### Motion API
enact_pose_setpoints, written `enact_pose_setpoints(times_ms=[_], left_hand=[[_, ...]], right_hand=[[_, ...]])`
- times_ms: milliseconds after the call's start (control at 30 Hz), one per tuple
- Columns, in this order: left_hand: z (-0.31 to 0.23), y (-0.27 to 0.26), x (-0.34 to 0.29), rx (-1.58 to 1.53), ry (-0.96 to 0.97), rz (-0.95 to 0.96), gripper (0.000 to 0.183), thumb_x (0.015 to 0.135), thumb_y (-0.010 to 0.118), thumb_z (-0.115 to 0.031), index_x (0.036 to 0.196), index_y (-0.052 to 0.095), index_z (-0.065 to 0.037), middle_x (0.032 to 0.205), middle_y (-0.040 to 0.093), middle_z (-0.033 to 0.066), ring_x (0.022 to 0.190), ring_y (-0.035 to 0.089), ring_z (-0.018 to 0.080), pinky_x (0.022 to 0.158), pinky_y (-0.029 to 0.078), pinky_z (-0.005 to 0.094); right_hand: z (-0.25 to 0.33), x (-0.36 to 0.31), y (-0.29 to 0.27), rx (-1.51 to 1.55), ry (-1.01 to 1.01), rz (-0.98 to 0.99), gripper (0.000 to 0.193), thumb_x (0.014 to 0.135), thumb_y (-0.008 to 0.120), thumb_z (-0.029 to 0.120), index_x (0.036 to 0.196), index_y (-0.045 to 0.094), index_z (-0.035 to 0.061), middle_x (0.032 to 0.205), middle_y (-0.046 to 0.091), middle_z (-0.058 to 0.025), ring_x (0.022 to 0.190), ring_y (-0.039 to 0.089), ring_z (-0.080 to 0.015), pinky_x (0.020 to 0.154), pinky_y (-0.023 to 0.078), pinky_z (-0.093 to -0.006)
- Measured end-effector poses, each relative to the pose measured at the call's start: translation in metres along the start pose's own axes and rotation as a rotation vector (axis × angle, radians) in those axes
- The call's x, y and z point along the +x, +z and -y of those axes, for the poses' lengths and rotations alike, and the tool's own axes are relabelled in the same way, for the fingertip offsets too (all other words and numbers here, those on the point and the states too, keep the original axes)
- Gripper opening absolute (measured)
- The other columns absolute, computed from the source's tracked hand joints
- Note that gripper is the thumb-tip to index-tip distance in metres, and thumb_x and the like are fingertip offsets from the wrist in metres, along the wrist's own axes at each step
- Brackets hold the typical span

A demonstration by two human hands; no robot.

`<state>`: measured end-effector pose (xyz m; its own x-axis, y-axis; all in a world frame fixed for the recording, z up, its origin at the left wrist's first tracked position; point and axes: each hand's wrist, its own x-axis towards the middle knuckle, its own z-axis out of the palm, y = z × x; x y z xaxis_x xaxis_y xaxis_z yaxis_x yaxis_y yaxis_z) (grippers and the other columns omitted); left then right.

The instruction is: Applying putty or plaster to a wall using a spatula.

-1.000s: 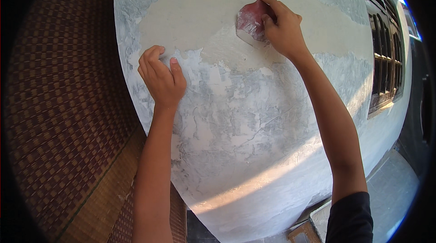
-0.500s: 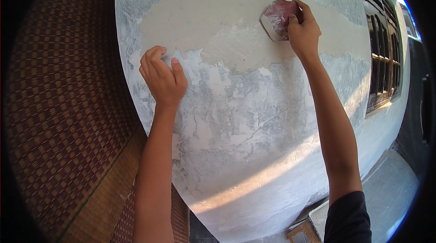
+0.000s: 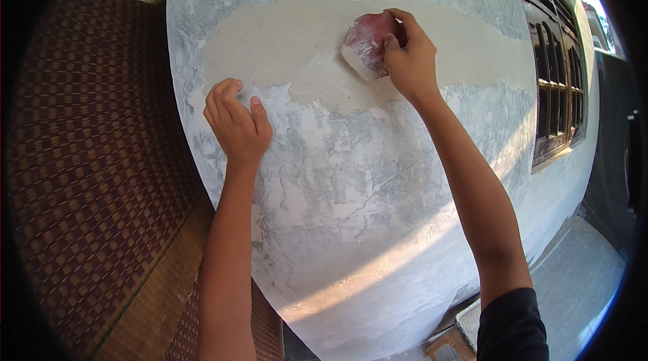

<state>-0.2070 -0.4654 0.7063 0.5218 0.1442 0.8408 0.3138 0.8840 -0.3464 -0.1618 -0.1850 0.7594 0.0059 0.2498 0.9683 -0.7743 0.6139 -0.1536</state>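
A rough wall [image 3: 364,185] fills the middle of the view, grey-white and flaking below, with a broad beige bare band across its upper part. My right hand [image 3: 408,57] presses a reddish, dust-whitened piece of abrasive sheet [image 3: 364,44] flat against the wall at the lower edge of the beige band. My left hand [image 3: 236,121] rests against the wall further left and lower, fingers curled, with nothing in it.
A woven brown-and-tan checked panel [image 3: 88,179] stands left of the wall. A dark wooden barred window [image 3: 557,91] sits in the wall at right. Grey floor tiles [image 3: 580,287] and a small wooden object [image 3: 449,346] lie at lower right.
My right hand slid the abrasive sheet right along the beige band, then back left and slightly down. My left hand stayed in place on the wall.
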Motion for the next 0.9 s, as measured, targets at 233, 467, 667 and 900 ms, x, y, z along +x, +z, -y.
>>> enact_pose_setpoints(times_ms=[233, 467, 667, 900], left_hand=[[-0.002, -0.003, 0.0, -0.051, -0.001, 0.012, 0.031, 0.091, 0.049, -0.018, 0.118, 0.047, -0.002, 0.115, 0.055, 0.0156, 0.111, 0.049, 0.0334, 0.092, 0.034, 0.0445], [-0.004, -0.005, 0.001, -0.035, 0.028, 0.052, 0.032, 0.095, 0.047, -0.02, 0.121, 0.045, -0.002, 0.119, 0.055, 0.0151, 0.112, 0.048, 0.0331, 0.095, 0.033, 0.0453], [-0.007, -0.004, 0.005, -0.016, 0.078, 0.091, 0.031, 0.094, 0.048, -0.019, 0.121, 0.046, -0.003, 0.121, 0.054, 0.0151, 0.115, 0.048, 0.0338, 0.096, 0.032, 0.0466], [-0.045, -0.002, 0.0, -0.098, 0.083, 0.126, 0.029, 0.095, 0.048, -0.02, 0.119, 0.046, -0.005, 0.122, 0.054, 0.0153, 0.116, 0.047, 0.0338, 0.097, 0.03, 0.0469]], right_hand=[[-0.005, 0.007, 0.002, -0.249, -0.062, 0.009, 0.038, 0.083, 0.054, 0.007, 0.12, 0.063, 0.0101, 0.111, 0.068, -0.0098, 0.103, 0.063, -0.0265, 0.095, 0.028, -0.0441], [-0.008, -0.001, -0.013, -0.044, -0.011, -0.039, 0.038, 0.083, 0.058, 0.009, 0.121, 0.059, 0.0101, 0.111, 0.067, -0.0098, 0.102, 0.063, -0.0264, 0.099, 0.027, -0.0446], [-0.018, -0.009, -0.006, -0.237, -0.019, -0.031, 0.038, 0.083, 0.056, 0.008, 0.121, 0.06, 0.0113, 0.105, 0.066, -0.0089, 0.1, 0.061, -0.0259, 0.093, 0.027, -0.0437], [-0.042, -0.004, -0.05, -0.271, 0.046, -0.278, 0.039, 0.087, 0.055, 0.01, 0.126, 0.058, 0.0099, 0.113, 0.064, -0.0102, 0.105, 0.06, -0.0261, 0.096, 0.026, -0.0441]])
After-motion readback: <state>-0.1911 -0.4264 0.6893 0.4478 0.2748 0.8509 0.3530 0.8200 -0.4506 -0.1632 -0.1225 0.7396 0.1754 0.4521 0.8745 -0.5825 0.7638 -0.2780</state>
